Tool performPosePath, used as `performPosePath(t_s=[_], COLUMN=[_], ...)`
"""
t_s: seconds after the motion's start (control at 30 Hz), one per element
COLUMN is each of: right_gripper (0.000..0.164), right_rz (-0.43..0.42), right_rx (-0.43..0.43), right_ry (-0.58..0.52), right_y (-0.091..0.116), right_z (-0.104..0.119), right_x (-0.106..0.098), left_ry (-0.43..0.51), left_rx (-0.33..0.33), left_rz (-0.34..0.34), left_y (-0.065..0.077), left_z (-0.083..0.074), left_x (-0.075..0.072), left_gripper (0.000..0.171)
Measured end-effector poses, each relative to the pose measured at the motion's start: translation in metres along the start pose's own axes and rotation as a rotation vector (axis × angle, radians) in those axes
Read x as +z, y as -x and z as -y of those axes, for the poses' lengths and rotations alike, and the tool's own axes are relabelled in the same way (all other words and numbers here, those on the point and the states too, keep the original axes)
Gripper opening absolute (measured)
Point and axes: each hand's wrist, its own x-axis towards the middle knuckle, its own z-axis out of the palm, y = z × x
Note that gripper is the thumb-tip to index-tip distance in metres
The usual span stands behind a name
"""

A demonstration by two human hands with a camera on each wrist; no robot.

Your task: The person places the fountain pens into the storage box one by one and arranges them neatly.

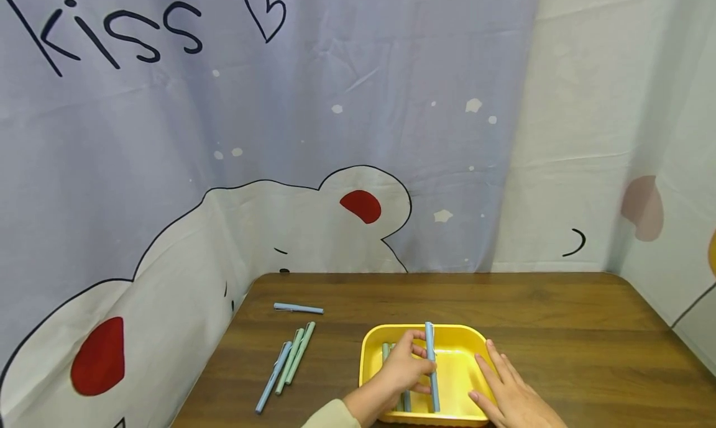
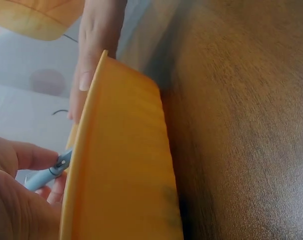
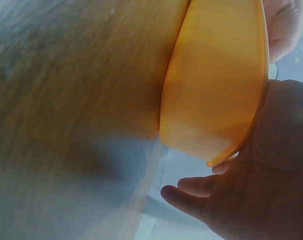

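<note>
Nearest the lens, at the bottom edge of the head view: pale sleeve, and beyond it the left hand, pinching a light-blue pen between thumb and fingers over the yellow tray. Held from its left side, long axis running near to far, nearly square to the tray's far rim, far end leaning slightly left. Lies immediately right of the left hand, and left of and apart from the right hand. Contact with the tray floor: cannot tell. Right hand spread, fingers parted, resting at the tray's right rim. Partly hidden by the left hand, inside the tray: green pen and grey-blue pen, both running near to far. Probably the relation to watch: that shared direction, held pen roughly parallel to both. On the wooden table, left of the tray and apart from it: two green pens side by side, a blue pen just left of them, all slanting with far ends to the right; farther back, a crosswise pen, also blue. Nearer to all four: left hand, though occupied.
</note>
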Motion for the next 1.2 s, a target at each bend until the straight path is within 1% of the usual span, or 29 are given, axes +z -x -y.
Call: performPosePath(t_s=[0.1, 0.23, 0.43, 0.53, 0.67, 0.83, 0.93, 1.1, 1.2], right_gripper=[0.070, 0.071, 0.072, 0.071, 0.069, 0.067, 0.066, 0.064, 0.064], right_rz=[0.042, 0.059, 0.079, 0.068, 0.046, -0.011, -0.048, -0.077, -0.075], right_rx=[0.025, 0.050, 0.069, 0.057, 0.048, 0.033, 0.015, -0.019, -0.019], right_ry=[-0.027, -0.031, -0.018, 0.001, 0.032, 0.089, 0.130, 0.217, 0.222], right_y=[-0.002, -0.004, -0.004, -0.004, -0.003, -0.001, 0.001, 0.002, 0.001], right_z=[0.001, 0.001, 0.002, 0.002, 0.003, 0.003, 0.002, 0.000, 0.000], right_x=[-0.002, -0.003, -0.003, -0.003, -0.003, 0.001, 0.004, 0.005, 0.004], left_ry=[-0.010, -0.025, -0.064, -0.086, -0.094, -0.124, -0.149, -0.158, -0.152], left_rx=[-0.030, -0.054, -0.099, -0.120, -0.121, -0.130, -0.143, -0.141, -0.139], left_rz=[-0.014, -0.027, -0.011, -0.008, -0.005, -0.007, -0.008, -0.007, -0.004], left_y=[-0.003, -0.007, -0.010, -0.011, -0.013, -0.011, -0.008, -0.010, -0.012], left_z=[-0.002, -0.004, -0.001, -0.001, -0.001, -0.005, -0.007, -0.006, -0.006], left_x=[0.003, 0.006, 0.015, 0.021, 0.032, 0.043, 0.049, 0.056, 0.058], left_gripper=[0.044, 0.044, 0.042, 0.041, 0.040, 0.039, 0.036, 0.034, 0.034])
